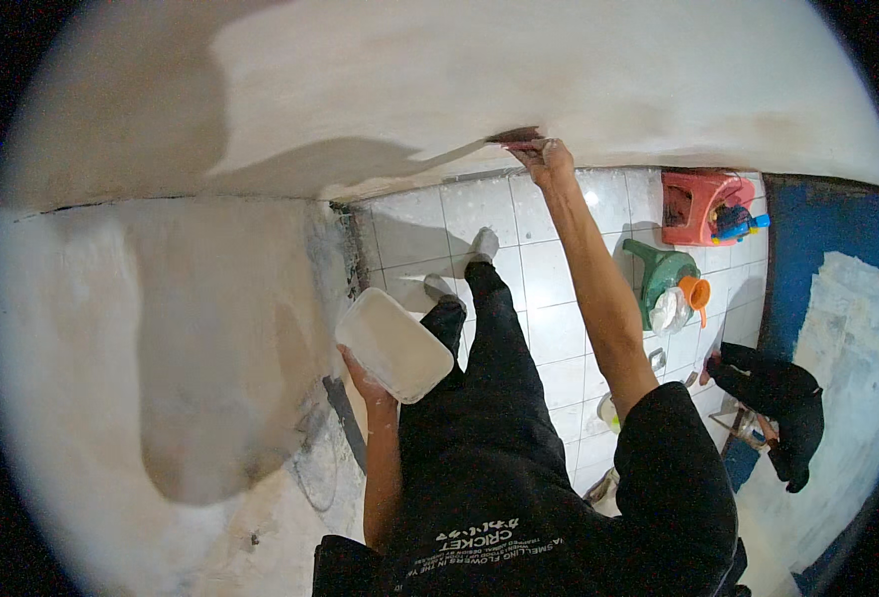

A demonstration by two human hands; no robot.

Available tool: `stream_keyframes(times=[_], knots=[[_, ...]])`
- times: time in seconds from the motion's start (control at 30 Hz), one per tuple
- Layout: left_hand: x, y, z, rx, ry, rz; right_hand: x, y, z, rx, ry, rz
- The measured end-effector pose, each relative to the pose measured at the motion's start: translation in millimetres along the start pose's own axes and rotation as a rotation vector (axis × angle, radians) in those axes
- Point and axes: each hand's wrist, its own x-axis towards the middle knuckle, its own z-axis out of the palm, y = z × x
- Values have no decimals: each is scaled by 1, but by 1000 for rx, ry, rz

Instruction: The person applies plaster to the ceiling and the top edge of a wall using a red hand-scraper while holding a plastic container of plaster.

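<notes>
Extending rightward from the left grip [365,380], a pale rectangular tub [432,382].

The wall [579,80] stands ahead, the tub [397,391] left, stools [698,199] on the floor [559,343] right.

A head-worn fisheye looks down, close beside the wall [598,80], toward tiled floor [564,328].
</notes>
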Motion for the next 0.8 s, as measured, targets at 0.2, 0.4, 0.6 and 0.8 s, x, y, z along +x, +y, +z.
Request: stream_keyframes(times=[0.2,0.4,0.6,0.8], knots=[[3,-4,19,100,-11,-11,-132,-73,25,204,-71,-110],[0,-4,30,129,-78,-7,-67,-34,-51,64,109,-97],[-6,0,45,170,-100,-92,26,-17,-84,-585,-28,-538],[8,0,23,173,-170,-90,-130,-93,40,0,10,-475]])
